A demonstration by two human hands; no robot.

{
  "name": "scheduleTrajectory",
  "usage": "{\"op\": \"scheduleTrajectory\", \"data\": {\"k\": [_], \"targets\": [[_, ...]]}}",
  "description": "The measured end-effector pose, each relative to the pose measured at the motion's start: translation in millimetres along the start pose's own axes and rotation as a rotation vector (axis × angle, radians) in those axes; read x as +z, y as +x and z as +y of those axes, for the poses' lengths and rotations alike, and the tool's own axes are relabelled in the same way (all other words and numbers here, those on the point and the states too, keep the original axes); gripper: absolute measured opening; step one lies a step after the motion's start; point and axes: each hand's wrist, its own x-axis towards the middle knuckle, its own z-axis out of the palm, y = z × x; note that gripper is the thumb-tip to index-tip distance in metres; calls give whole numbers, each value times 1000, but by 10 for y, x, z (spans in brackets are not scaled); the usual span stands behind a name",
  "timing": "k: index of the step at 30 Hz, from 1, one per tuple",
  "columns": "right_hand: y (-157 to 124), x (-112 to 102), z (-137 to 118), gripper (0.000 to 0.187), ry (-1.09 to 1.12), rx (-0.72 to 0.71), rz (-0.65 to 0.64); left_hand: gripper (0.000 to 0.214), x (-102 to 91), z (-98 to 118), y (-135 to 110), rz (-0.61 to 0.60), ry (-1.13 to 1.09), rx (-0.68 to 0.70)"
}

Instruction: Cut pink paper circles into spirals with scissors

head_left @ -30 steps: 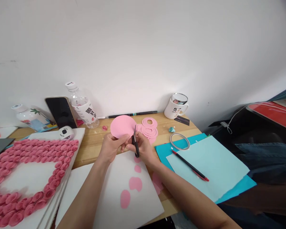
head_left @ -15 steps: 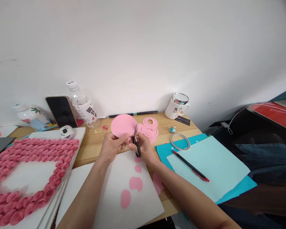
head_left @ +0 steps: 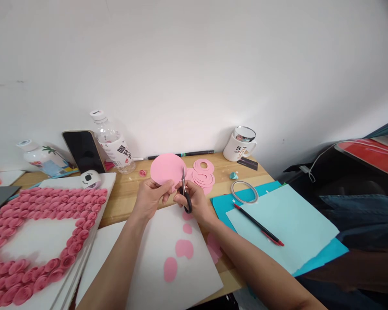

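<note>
My left hand pinches the lower edge of a round pink paper disc, held up above the table. In my right hand is a pair of black-handled scissors, its blades pointing up at the disc's right edge. Whether the blades have paper between them I cannot tell. Just behind my right hand lie several cut pink paper rings. Below my hands, a white board carries several loose pink paper pieces.
At left, a board bears rows of pink paper roses. Behind it stand a phone and a plastic bottle. At right are a lidded mug, a tape roll, a pen and light blue paper.
The disc and the scissor blades have shifted very slightly, a touch up and to the left. Nothing else has visibly moved.
</note>
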Motion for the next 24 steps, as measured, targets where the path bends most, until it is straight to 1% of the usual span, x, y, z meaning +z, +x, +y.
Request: {"op": "scheduleTrajectory", "data": {"k": [7, 11, 15, 18, 24], "targets": [[-9, 15, -38, 29, -28, 26, 25, 25, 4, 12, 7, 17, -49, 20], [2, 27, 3, 31, -39, 28, 35, 24, 12, -13, 7, -18, -87, 13], [17, 28, 58, 39, -23, 51, -27, 29, 21, -30, 4, 7, -69, -16], [28, 11, 64, 44, -1, 26, -40, 28, 27, -23, 4, 39, -34, -24], [27, -17, 37, 44, 35, -31, -42, 24, 30, -18, 1, 28, 4, -36]]}}
